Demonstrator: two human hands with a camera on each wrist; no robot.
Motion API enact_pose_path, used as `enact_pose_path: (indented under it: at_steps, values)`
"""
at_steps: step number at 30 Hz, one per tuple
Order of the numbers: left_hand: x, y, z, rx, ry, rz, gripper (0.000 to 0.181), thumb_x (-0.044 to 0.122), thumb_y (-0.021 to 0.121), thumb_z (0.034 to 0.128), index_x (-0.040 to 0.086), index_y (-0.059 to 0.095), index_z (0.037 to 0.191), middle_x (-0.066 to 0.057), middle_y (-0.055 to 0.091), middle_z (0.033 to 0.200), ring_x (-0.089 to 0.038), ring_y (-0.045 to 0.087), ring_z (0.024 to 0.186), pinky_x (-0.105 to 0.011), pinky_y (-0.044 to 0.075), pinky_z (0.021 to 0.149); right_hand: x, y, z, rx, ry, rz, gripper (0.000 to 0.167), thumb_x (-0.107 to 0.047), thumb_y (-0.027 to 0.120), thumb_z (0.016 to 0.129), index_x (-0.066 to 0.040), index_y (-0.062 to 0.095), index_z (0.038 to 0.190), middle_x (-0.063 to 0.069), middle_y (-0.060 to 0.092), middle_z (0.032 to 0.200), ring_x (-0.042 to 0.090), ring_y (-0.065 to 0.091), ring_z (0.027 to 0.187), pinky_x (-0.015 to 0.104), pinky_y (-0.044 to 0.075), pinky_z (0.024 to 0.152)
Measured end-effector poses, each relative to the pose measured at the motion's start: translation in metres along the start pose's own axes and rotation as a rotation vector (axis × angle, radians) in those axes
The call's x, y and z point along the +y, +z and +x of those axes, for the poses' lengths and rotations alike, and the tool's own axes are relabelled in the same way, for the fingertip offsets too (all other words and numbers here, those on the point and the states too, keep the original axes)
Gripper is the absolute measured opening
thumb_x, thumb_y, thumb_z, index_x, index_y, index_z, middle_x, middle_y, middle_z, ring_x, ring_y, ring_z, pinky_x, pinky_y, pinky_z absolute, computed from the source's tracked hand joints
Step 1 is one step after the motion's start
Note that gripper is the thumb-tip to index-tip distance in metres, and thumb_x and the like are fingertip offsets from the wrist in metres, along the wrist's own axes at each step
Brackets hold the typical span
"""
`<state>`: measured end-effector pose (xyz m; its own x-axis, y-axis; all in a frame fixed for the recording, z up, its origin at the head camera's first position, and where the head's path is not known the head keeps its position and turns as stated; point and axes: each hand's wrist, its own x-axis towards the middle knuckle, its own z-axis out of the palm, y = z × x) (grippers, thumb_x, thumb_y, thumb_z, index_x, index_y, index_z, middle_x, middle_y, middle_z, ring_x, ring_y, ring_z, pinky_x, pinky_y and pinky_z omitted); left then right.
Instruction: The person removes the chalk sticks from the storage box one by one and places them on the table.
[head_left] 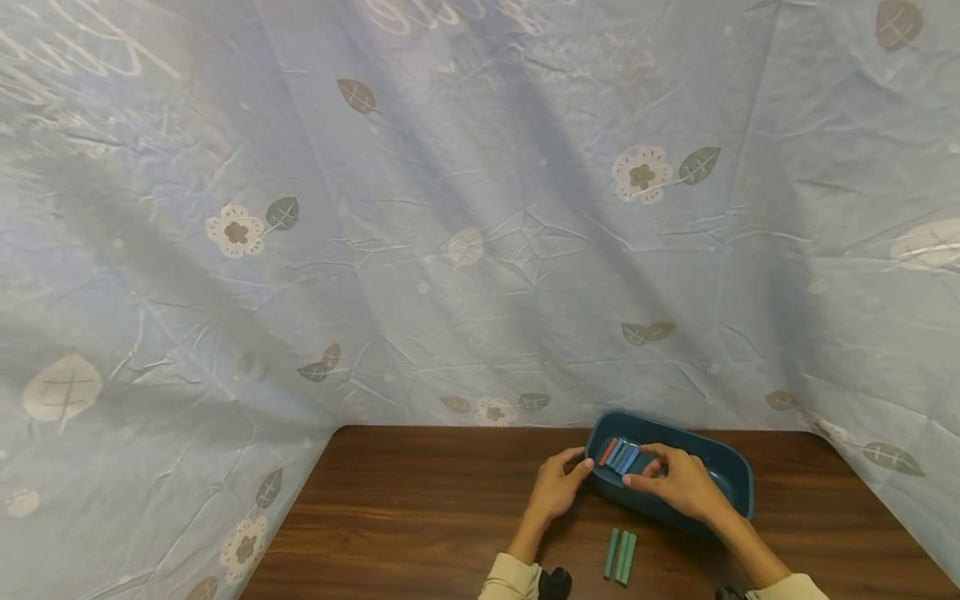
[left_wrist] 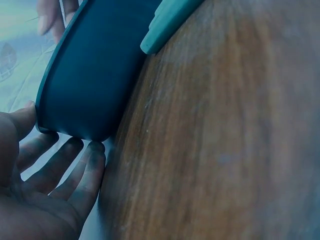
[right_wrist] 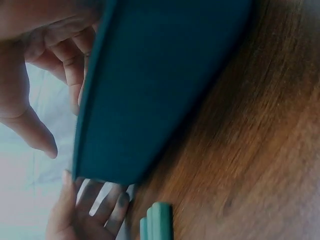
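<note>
A dark blue plastic basin (head_left: 720, 457) stands on the table. Inside its left end, an orange-red chalk stick (head_left: 607, 452) lies beside several blue chalk sticks (head_left: 624, 457). My left hand (head_left: 556, 487) grips the basin's left end, thumb at the rim and fingers against the outer wall; its fingertips (left_wrist: 95, 146) look smudged. Over the basin, my right hand (head_left: 678, 482) has thumb and fingers spread apart beside the blue sticks. Nothing shows between them in the right wrist view, though the basin wall hides part of the fingers. Three green chalk sticks (head_left: 621, 557) lie in front of the basin.
The brown wooden table (head_left: 420, 508) carries the basin and the green sticks. A pale patterned curtain (head_left: 465, 333) hangs along its back edge and both sides, close behind the basin.
</note>
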<state>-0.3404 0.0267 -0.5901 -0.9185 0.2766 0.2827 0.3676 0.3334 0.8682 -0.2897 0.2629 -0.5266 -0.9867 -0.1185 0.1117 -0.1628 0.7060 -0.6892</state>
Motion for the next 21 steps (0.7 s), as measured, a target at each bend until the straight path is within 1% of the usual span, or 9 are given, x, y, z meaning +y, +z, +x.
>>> enact_pose_path:
  at_steps: [4, 6, 11, 17, 21]
  values:
    - [0.0, -0.001, -0.001, -0.003, -0.005, 0.007, 0.042, 0.033, 0.066, 0.1074, 0.005, 0.072, 0.137, -0.017, 0.077, 0.127, -0.017, 0.076, 0.099, -0.03, 0.059, 0.088, 0.006, 0.0, 0.008, -0.008, 0.02, -0.006, 0.08, -0.042, 0.085, 0.091, 0.009, 0.058, 0.147, 0.003, 0.076, 0.094, 0.013, 0.06, 0.066, 0.029, 0.049, 0.059]
    - [0.0, -0.001, -0.001, -0.007, -0.01, -0.005, 0.042, 0.032, 0.066, 0.1076, 0.004, 0.071, 0.138, -0.018, 0.077, 0.127, -0.022, 0.077, 0.096, -0.028, 0.059, 0.085, 0.008, 0.0, 0.012, -0.01, 0.017, -0.004, 0.081, -0.042, 0.085, 0.092, 0.01, 0.057, 0.147, 0.004, 0.077, 0.095, 0.014, 0.06, 0.065, 0.03, 0.049, 0.059]
    - [0.001, -0.001, 0.0, -0.01, -0.021, -0.049, 0.044, 0.033, 0.067, 0.1071, 0.002, 0.07, 0.139, -0.02, 0.077, 0.124, -0.032, 0.078, 0.088, -0.025, 0.058, 0.076, 0.013, -0.003, 0.023, -0.019, 0.026, -0.009, 0.083, -0.043, 0.084, 0.092, 0.012, 0.055, 0.148, 0.005, 0.078, 0.097, 0.016, 0.065, 0.073, 0.033, 0.053, 0.065]
    - [0.002, 0.0, 0.0, -0.011, -0.037, -0.077, 0.043, 0.03, 0.068, 0.1067, 0.002, 0.07, 0.138, -0.02, 0.077, 0.122, -0.033, 0.078, 0.088, -0.023, 0.057, 0.073, 0.024, -0.002, 0.036, -0.036, 0.061, -0.014, 0.088, -0.044, 0.084, 0.092, 0.015, 0.051, 0.148, 0.004, 0.079, 0.096, 0.017, 0.067, 0.077, 0.036, 0.055, 0.069]
    - [0.002, 0.0, 0.0, -0.007, -0.041, -0.08, 0.041, 0.029, 0.068, 0.1067, 0.002, 0.07, 0.138, -0.02, 0.077, 0.122, -0.034, 0.078, 0.087, -0.023, 0.057, 0.073, 0.028, -0.001, 0.041, -0.044, 0.079, -0.013, 0.09, -0.044, 0.086, 0.09, 0.016, 0.051, 0.148, 0.005, 0.08, 0.097, 0.018, 0.071, 0.081, 0.041, 0.06, 0.074]
